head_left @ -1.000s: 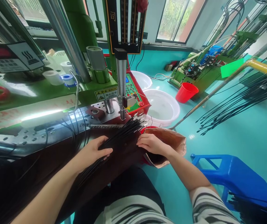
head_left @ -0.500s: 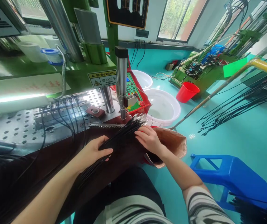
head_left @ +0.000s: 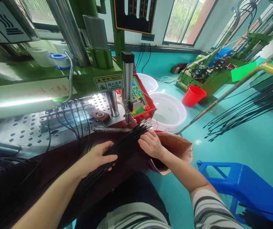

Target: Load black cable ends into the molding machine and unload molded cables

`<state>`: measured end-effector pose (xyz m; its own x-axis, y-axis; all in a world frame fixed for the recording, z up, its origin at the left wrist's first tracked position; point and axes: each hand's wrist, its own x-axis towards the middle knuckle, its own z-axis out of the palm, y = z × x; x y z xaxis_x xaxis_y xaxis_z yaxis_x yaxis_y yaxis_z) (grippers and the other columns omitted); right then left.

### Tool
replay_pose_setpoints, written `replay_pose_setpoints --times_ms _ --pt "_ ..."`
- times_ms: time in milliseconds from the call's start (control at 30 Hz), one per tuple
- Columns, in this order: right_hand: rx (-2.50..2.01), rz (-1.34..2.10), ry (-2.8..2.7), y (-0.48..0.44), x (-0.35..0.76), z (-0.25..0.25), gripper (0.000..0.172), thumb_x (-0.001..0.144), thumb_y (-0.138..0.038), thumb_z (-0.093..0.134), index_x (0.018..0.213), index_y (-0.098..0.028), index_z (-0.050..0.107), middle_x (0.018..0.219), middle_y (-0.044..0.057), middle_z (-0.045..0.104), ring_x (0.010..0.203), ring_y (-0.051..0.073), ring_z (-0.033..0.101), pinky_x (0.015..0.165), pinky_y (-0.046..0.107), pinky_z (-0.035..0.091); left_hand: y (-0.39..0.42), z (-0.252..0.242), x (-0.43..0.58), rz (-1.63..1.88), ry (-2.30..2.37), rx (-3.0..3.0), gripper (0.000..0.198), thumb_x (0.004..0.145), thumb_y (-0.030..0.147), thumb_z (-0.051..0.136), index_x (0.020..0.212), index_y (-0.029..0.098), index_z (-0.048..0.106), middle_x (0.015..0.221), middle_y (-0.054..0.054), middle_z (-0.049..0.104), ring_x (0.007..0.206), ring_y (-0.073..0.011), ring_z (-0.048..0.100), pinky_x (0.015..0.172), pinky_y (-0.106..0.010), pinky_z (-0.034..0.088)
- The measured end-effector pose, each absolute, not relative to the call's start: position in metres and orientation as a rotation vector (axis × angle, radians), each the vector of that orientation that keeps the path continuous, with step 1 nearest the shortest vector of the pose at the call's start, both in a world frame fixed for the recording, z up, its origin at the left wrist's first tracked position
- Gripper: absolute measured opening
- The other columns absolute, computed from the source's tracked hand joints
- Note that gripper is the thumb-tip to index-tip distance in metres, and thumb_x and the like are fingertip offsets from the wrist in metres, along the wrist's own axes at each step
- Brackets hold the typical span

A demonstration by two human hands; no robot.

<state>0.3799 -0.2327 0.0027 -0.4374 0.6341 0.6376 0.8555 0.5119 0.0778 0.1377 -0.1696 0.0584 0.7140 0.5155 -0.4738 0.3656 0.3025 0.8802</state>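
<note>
A thick bundle of black cables point(head_left: 126, 142) with bare metal tips slants across the dark brown bench front. My left hand point(head_left: 100, 157) is wrapped round its middle, with the thumb across the top and the fingertips showing underneath. Close to the metal tips, my right hand point(head_left: 151, 144) has its fingers curled against the bundle's right side. Parts of those fingers are hidden from view. The lower end of the bundle runs down past my left wrist.
A green press with a perforated metal plate point(head_left: 19, 132) stands at left, cables hanging from it. Below my right hand is a paper-lined container point(head_left: 185, 151). Beyond are a white tub point(head_left: 169, 109) and red bucket point(head_left: 193, 96). A blue stool point(head_left: 241, 178) stands right.
The view has shifted slightly, so the surroundings sit a little lower and further right. Both hands stay on the cable bundle in nearly the same pose.
</note>
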Motion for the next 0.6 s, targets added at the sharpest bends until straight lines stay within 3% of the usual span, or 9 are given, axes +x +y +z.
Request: replay_pose_setpoints --times_ms 200,300,500,600 --pt "-1.255 -0.494 -2.22 -0.24 0.389 0.003 0.015 0.082 -0.009 0.044 0.085 -0.018 0.055 0.076 0.004 0.058 0.074 0.017 0.051 0.077 0.035 0.041 -0.17 0.049 0.138 0.117 0.865 1.546 0.023 0.071 0.035 0.056 0.085 0.019 0.046 0.071 0.003 0.056 0.058 -0.0143 0.054 0.06 -0.031 0.046" --pt "-1.291 -0.417 -2.298 -0.249 0.398 0.004 0.018 0.083 -0.008 0.039 0.087 -0.017 0.054 0.072 0.004 0.055 0.072 0.017 0.05 0.075 0.035 0.042 -0.173 0.045 0.14 0.114 0.931 1.847 0.023 0.074 0.038 0.052 0.087 0.02 0.047 0.078 0.0 0.059 0.069 -0.0187 0.057 0.069 -0.033 0.043" --pt "-1.342 -0.359 -2.444 -0.266 0.405 0.016 0.025 0.084 -0.007 0.037 0.066 -0.019 0.048 0.068 0.003 0.05 0.066 0.016 0.044 0.07 0.033 0.042 -0.193 0.046 0.142 0.044 1.007 2.289 0.027 0.078 0.034 0.046 0.101 0.021 0.052 0.096 -0.006 0.059 0.092 -0.0234 0.052 0.079 -0.036 0.04" --pt "-1.366 -0.395 -2.388 -0.266 0.406 0.017 0.025 0.084 -0.007 0.038 0.064 -0.019 0.047 0.068 0.003 0.05 0.068 0.016 0.045 0.069 0.033 0.042 -0.204 0.043 0.143 0.058 1.005 2.458 0.027 0.082 0.034 0.044 0.103 0.02 0.054 0.105 -0.007 0.057 0.101 -0.0245 0.048 0.084 -0.038 0.039"
